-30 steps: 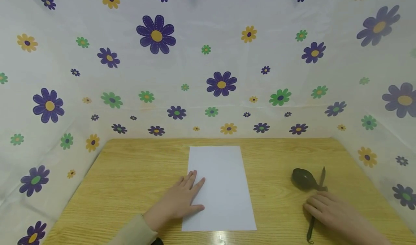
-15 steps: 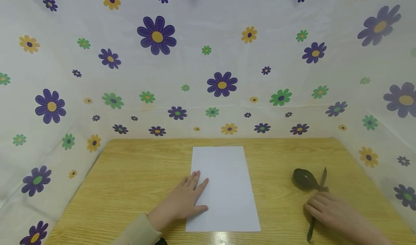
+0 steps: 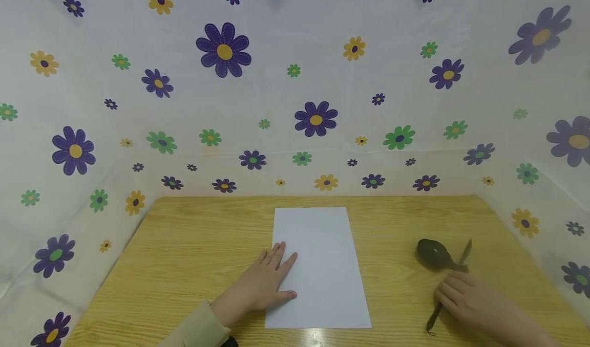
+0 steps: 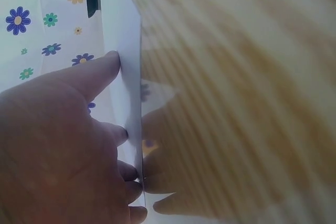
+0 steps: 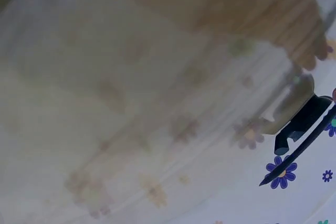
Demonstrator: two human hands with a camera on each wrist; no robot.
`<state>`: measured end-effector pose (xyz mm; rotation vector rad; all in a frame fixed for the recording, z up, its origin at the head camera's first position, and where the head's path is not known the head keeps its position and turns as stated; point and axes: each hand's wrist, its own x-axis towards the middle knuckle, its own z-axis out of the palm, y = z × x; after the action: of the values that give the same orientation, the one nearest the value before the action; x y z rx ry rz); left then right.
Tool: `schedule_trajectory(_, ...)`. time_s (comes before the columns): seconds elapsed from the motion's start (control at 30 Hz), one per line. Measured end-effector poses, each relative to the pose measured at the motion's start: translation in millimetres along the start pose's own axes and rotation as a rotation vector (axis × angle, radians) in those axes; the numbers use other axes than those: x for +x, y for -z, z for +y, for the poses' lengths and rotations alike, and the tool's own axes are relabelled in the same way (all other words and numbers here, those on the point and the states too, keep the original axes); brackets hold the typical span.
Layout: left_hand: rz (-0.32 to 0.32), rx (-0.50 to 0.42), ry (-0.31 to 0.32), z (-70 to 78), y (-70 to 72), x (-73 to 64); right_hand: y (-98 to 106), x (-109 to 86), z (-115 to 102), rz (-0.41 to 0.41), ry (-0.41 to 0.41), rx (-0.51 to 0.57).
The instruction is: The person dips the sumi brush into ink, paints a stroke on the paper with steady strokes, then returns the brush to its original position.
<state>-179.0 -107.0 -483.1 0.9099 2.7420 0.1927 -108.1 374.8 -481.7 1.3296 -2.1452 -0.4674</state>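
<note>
My left hand lies flat with spread fingers across the left edge of a blank white sheet of paper. In the left wrist view its thumb and fingertips touch the sheet. At the right, my right hand curls its fingers round the middle of a slim dark calligraphy brush. The brush's pointed end aims up and to the right, while a small loop hangs at its lower end. Beside the hand sits a dark green, spoon-shaped object, its narrow end overlapping the brush in the head view.
Everything lies on a wood-grain table. White cloth printed with purple, yellow and green flowers encloses the back and both sides. Something small and black shows near the left sleeve at the front edge.
The left hand and the sheet have slid slightly right together. In the right hand the brush has turned, its tip swinging right and its looped end left; that hand has moved a little right.
</note>
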Motion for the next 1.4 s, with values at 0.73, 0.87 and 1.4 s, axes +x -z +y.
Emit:
schedule_trajectory(0.73,0.004,0.042,-0.028,8.3,-1.0,11.2,36.4,4.6,19.4,-0.02,-0.15,-0.046)
schedule_trajectory(0.87,0.009,0.047,-0.031,8.1,-2.4,13.4,41.1,6.1,22.9,-0.026,-0.167,-0.039)
schedule_trajectory(1.4,0.025,0.07,-0.052,9.0,-3.1,14.9,59.1,17.0,31.5,-0.044,-0.297,-0.017)
